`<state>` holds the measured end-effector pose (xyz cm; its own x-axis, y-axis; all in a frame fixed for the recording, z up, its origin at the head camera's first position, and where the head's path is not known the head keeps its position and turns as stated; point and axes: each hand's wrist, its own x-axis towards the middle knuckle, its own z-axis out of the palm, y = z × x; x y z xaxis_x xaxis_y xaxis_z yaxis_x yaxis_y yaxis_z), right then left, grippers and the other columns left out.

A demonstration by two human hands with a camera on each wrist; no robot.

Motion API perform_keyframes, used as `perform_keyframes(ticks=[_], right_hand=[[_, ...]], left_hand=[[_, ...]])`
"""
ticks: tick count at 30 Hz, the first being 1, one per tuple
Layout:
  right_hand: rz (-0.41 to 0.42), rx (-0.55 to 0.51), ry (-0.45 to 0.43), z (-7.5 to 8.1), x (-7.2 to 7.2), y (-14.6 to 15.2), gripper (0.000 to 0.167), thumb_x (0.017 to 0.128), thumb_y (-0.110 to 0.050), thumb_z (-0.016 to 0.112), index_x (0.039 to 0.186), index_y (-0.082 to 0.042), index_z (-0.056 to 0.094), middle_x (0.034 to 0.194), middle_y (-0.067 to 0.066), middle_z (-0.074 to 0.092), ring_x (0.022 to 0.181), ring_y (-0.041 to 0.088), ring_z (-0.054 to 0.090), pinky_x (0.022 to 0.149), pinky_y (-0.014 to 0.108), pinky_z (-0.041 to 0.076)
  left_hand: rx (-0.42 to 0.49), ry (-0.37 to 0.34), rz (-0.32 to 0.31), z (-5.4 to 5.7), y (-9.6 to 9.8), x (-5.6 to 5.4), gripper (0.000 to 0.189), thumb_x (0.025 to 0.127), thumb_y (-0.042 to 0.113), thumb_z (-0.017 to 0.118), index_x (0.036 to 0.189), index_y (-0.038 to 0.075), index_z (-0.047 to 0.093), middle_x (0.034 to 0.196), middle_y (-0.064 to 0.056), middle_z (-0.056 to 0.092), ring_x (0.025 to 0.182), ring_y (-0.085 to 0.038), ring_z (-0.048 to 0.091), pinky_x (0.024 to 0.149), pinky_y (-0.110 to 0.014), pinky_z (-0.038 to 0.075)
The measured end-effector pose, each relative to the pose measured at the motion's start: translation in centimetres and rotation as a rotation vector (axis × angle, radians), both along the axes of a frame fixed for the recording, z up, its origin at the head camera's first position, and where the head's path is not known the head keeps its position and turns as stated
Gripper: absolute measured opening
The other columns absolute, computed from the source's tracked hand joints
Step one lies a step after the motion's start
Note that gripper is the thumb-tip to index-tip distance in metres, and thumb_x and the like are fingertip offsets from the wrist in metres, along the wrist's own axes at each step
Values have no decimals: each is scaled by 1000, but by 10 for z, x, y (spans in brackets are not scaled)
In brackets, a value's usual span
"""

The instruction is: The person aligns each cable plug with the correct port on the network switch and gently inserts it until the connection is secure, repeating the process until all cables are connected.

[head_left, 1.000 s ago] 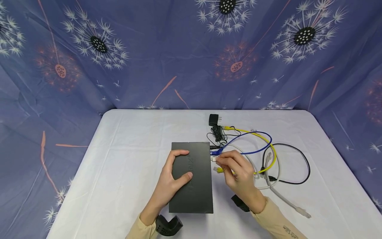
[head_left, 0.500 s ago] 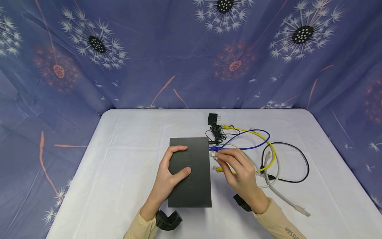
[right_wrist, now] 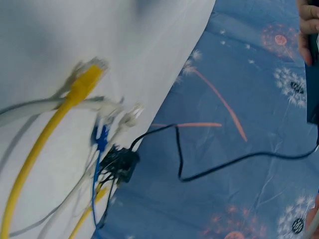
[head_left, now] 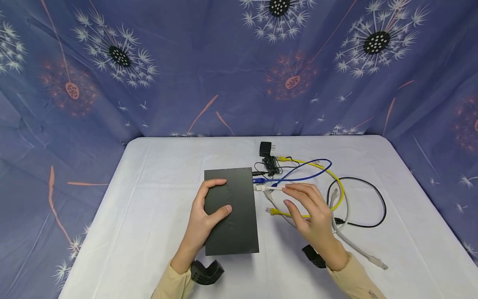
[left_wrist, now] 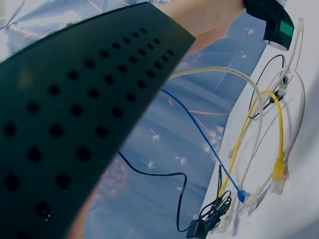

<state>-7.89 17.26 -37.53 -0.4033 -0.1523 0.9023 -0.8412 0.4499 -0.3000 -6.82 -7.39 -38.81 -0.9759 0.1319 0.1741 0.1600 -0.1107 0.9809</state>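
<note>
My left hand (head_left: 209, 216) holds a black network switch (head_left: 239, 224) by its left side, thumb and a finger on its top. A black power lead (head_left: 258, 174), a blue network cable (head_left: 259, 180) and a white network cable (head_left: 259, 188) meet the switch's right side. In the head view my right hand (head_left: 311, 216) is beside the white cable, its fingers extended and the thumb apart. Its fingertips lie at or close to the cable; whether they touch I cannot tell. The left wrist view shows the switch's vented side (left_wrist: 75, 109) up close.
On the white table (head_left: 157, 199) lie a power adapter (head_left: 265, 148), a yellow cable (head_left: 341, 189), a black cable (head_left: 384, 203) and a grey cable (head_left: 354, 246). The yellow plug (head_left: 274, 211) lies right of the switch. A patterned cloth (head_left: 209, 62) hangs behind.
The switch and left hand have shifted left and slightly away from me. My right hand has loosened its pinch on the white plug, its fingers spreading and moving slightly right.
</note>
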Motion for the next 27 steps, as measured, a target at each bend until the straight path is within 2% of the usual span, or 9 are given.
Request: perform_keyframes(ticks=[11,18,27], right_hand=[[-54,-63,-29,-14,7,33,37,92,-25,66,92,12,68,88,25,64,86,28,59,86,22,42],[-74,-62,-61,-26,12,43,36,92,-25,66,93,11,69,89,23,65,88,24,59,86,21,41],[-149,-32,-106,-29,19,50,44,94,-30,63,92,14,67,89,26,63,89,26,58,89,20,40]], left_hand=[[15,-31,15,-2,-3,0,54,80,2,69,129,21,53,127,-9,46,104,-33,48,84,-47,39],[32,-41,18,-3,-6,-2,54,82,2,68,130,19,52,123,-11,47,100,-33,49,82,-43,42],[21,-43,38,-3,-10,-3,54,82,1,68,130,19,52,125,-9,47,101,-32,49,82,-42,42]])
